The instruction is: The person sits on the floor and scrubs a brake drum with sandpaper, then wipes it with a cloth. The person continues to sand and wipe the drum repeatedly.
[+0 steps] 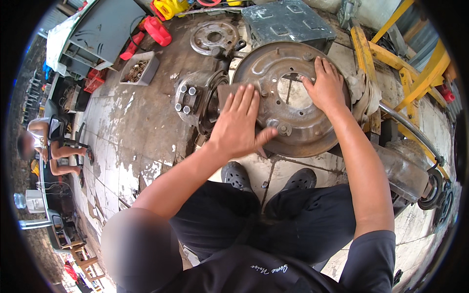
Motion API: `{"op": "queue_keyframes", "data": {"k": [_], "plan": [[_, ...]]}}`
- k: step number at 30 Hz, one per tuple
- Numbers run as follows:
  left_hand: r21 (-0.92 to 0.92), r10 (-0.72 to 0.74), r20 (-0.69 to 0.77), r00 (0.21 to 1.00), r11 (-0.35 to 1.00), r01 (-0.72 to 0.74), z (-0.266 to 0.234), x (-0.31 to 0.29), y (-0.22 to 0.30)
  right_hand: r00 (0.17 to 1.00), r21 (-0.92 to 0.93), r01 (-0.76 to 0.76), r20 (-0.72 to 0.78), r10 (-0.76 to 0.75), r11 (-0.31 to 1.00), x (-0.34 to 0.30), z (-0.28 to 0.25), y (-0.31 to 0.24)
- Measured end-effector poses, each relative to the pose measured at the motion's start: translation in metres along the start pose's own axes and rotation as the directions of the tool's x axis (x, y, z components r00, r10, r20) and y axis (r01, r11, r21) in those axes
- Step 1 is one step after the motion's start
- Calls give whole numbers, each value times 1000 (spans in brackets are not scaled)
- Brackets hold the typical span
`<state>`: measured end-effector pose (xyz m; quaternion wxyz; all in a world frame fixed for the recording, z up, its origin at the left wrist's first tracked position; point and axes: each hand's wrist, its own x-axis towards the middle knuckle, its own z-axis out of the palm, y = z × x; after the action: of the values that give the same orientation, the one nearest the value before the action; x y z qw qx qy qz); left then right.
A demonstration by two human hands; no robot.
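Observation:
A round, rusty brown metal backing plate (pixel 288 134), like a drum brake's, stands in front of me with a large hole in its middle and several small bolt holes. My left hand (pixel 232 122) is laid flat over a brown, flat-looking piece (pixel 226 93) at the plate's left edge, fingers stretched and thumb out to the right. I cannot make out whether that piece is a sheet or a block. On the plate's upper right, my right hand (pixel 325 88) rests with its fingers spread, thumb near the central hole. Left of the plate sits a greasy hub assembly (pixel 188 100) with bright bolt heads.
A round metal disc (pixel 214 38) lies behind. Beyond the plate is a dark metal box (pixel 288 24); a yellow frame (pixel 405 73) stands at right above an axle housing (pixel 400 168). A grey bin (pixel 140 68) and red containers (pixel 157 31) are far left. A person (pixel 49 141) sits at left.

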<state>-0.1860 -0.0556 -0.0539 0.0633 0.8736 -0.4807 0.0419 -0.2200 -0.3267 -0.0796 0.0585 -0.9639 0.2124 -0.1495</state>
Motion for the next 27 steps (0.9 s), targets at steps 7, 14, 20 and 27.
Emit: {"op": "queue_keyframes", "data": {"k": [7,14,20,27], "plan": [[36,-58,-52,997,998,60,1,14,-8,999,9,31,-31,-31,999,0,5,-4],[-18,2,42,999,1000,-1,-5,1,-3,999,-28,23,-41,-24,999,0,4,1],[-18,76,107,991,997,-75,-8,-23,9,1000,-41,9,-30,-10,999,-2,5,3],[43,25,15,1000,999,-26,-4,-4,-3,999,-15,26,-41,-27,1000,1,6,0]]}}
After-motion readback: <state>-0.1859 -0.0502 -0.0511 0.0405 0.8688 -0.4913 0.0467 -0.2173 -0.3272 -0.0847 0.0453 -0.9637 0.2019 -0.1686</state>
